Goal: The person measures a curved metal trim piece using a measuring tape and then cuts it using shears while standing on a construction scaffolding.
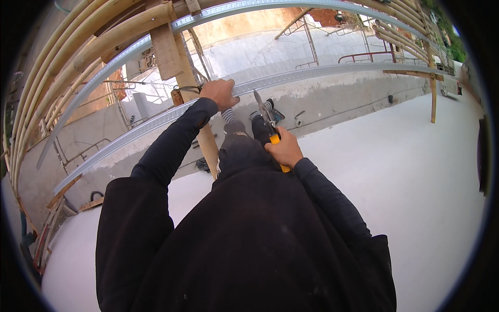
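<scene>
A long, light galvanized metal channel [306, 74] with a row of punched marks runs across in front of me, from lower left to upper right. My left hand [219, 94] is closed over it near the middle, fingers wrapped on its edge. In my right hand [286, 150] is a pair of tin snips [274, 139] with yellow handles, the fingers wrapped round them. The jaws point up and away, with their tip just below the channel's near edge; I cannot tell whether they touch it.
A second metal channel [244, 7] arcs across farther off. Bamboo poles [52, 67] are stacked at left, and more poles [400, 39] at upper right. A wooden post [208, 148] stands by my left leg. My feet are on a grey ledge [332, 106] beside a white surface [390, 171].
</scene>
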Tool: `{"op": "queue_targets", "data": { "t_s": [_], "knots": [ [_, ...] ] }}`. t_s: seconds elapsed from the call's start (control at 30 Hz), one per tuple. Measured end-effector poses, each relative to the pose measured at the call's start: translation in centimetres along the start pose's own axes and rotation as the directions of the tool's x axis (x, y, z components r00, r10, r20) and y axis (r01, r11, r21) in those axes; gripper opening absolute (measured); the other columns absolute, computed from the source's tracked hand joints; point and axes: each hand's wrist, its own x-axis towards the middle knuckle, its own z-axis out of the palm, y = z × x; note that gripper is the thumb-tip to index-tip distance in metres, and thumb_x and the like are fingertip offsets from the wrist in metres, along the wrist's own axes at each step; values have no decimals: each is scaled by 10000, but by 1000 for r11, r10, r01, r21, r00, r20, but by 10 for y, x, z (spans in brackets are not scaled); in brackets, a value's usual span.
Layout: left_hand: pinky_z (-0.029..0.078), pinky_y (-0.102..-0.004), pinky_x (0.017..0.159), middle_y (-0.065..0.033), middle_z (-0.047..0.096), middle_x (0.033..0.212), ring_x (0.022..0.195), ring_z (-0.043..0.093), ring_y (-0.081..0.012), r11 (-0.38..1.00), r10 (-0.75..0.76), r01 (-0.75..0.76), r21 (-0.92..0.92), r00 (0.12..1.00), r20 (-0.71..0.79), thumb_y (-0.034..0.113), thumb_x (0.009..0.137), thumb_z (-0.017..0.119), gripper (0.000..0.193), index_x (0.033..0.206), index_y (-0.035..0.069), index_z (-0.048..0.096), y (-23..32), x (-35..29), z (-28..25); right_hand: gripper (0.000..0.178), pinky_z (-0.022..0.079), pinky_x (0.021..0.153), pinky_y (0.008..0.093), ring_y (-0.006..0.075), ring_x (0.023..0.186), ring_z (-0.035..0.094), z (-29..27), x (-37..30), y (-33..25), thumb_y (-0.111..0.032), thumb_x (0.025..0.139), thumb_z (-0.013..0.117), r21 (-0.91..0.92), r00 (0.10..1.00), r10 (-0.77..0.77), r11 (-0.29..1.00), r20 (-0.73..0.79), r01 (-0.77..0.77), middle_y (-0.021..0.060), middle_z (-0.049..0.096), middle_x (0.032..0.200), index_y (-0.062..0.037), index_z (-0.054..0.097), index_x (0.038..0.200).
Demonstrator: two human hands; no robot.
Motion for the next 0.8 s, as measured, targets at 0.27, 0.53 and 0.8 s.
{"op": "queue_targets", "data": {
  "t_s": [0.27, 0.53, 0.8],
  "knots": [
    [521, -470, 734, -197, 671, 821, 821, 665, -364, 1000, -1, 2, 12, 998, -63, 347, 757, 669, 366, 914, 23, 604, 7, -7, 7, 322, 483, 625, 356, 287, 645, 607, -29, 3, -12, -189, 661, 675, 241, 929, 177, 934, 325, -263, 164, 613, 730, 33, 559, 864],
    [524, -446, 760, -227, 677, 845, 803, 655, -384, 978, 96, -72, -197, 988, 120, 364, 652, 674, 444, 901, -4, 683, -23, 27, 2, 326, 483, 648, 428, 367, 664, 609, -24, 7, -6, -153, 703, 639, -168, 987, -158, 974, -9, 154, 198, 619, 748, 13, 549, 969],
    [535, -434, 747, -211, 682, 810, 780, 665, -360, 971, 119, -78, -224, 977, 178, 355, 666, 677, 438, 927, 4, 680, -23, 24, 0, 376, 470, 681, 475, 436, 740, 614, 17, 22, 37, -152, 694, 641, -183, 936, -292, 949, -195, 258, 248, 613, 775, 2, 540, 1021]
  ]
}}
